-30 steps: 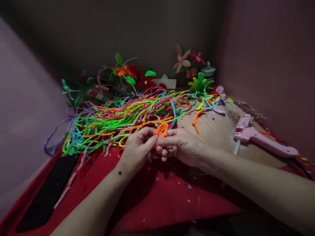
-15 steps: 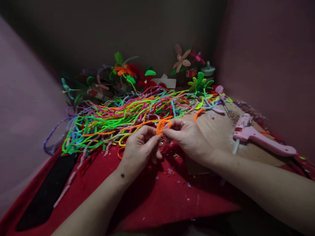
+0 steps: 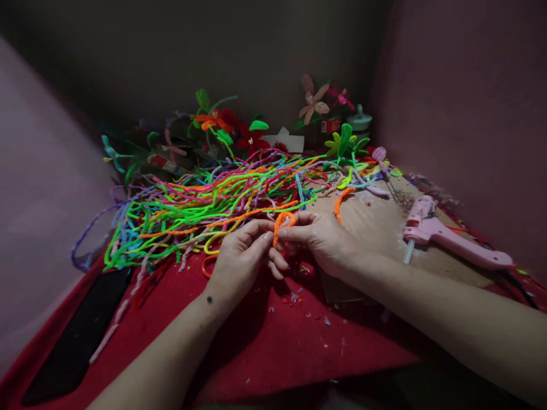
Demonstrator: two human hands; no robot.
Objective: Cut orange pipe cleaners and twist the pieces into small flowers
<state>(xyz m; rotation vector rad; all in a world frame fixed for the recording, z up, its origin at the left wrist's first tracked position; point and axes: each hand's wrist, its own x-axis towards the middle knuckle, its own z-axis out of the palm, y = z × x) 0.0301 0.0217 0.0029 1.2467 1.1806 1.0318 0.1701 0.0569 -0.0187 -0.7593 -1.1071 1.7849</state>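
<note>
An orange pipe cleaner [image 3: 282, 223], bent into a small loop, is held up between my two hands over the red cloth [image 3: 299, 336]. My left hand [image 3: 250, 247] pinches it from the left between thumb and forefinger, the other fingers curled loosely below. From the right, my right hand [image 3: 322, 236] grips the loop's other side between thumb and fingers. Just behind lies a heap of pipe cleaners [image 3: 205, 199] in green, orange, pink and other colours. Another curved orange piece [image 3: 339, 206] rests on the brown board beyond my right hand.
A pink glue gun [image 3: 444, 236] lies on the brown board [image 3: 371, 222] at right. A black flat object [image 3: 77, 339] is at left. Pipe-cleaner flowers [image 3: 314, 105] and a lidded jar [image 3: 359, 121] stand at the back. Red scissor-like handles [image 3: 207, 265] sit beside my left wrist.
The orange loop has turned between my fingers and now shows a narrower side. My right hand shifted its grip on it; both hands stay in nearly the same place.
</note>
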